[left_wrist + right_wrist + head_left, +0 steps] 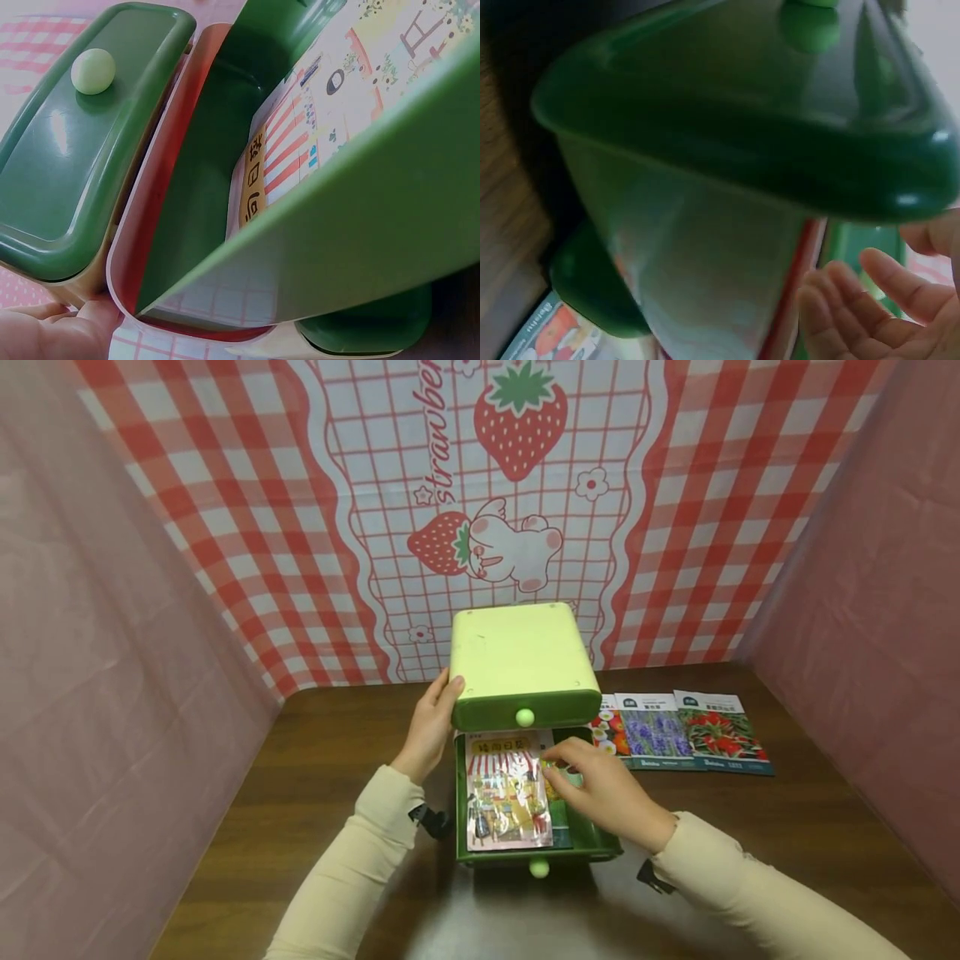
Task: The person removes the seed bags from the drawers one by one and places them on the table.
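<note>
A small drawer cabinet with a pale green top and dark green fronts stands on the table. Its lower drawer is pulled out, with a pink seed packet bearing a striped awning print inside. A second packet lies partly under it and partly behind my right hand. My left hand rests against the cabinet's left side; its fingers touch the wall there in the left wrist view. Over the drawer's right half hovers my right hand, fingers bent loosely. No object shows between its fingers in the right wrist view.
Right of the cabinet, seed packets with flower pictures lie overlapped: red flowers, purple flowers and a partly hidden mixed one. A checkered strawberry cloth hangs behind; pink cloth hangs at both sides of the wooden table.
</note>
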`<control>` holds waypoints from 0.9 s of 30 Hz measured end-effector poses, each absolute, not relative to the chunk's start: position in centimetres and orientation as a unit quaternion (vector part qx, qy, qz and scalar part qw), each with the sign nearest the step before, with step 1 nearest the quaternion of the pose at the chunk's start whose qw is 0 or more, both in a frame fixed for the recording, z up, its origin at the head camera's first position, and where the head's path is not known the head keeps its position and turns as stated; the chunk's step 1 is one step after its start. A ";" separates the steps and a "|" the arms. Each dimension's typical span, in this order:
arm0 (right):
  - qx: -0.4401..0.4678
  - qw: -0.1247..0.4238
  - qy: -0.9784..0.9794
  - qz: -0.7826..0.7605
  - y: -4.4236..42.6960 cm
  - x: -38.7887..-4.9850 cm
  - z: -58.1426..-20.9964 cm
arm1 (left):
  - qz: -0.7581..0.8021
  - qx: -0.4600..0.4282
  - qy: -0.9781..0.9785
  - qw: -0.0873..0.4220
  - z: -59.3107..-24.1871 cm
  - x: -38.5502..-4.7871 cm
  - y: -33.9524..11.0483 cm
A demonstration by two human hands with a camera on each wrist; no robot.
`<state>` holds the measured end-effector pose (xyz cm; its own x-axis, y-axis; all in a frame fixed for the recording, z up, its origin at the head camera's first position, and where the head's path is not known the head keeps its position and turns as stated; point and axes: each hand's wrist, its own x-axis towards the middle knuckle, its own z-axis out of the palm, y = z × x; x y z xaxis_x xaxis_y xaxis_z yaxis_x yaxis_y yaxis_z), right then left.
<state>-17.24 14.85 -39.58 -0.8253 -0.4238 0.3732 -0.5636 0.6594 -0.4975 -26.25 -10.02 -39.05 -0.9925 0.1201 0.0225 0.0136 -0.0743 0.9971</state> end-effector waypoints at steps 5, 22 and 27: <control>0.272 0.084 -0.922 0.263 14.2 -18.1 -40.2 | 0.731 0.053 0.679 0.039 -39.1 -26.2 -10.0; 0.289 -0.011 -0.949 0.123 13.7 -19.1 -42.0 | 0.727 0.044 0.684 0.029 -39.0 -26.2 -9.8; 0.297 -0.014 -0.948 0.114 13.6 -19.0 -42.1 | 0.729 0.040 0.682 0.027 -39.1 -26.2 -9.7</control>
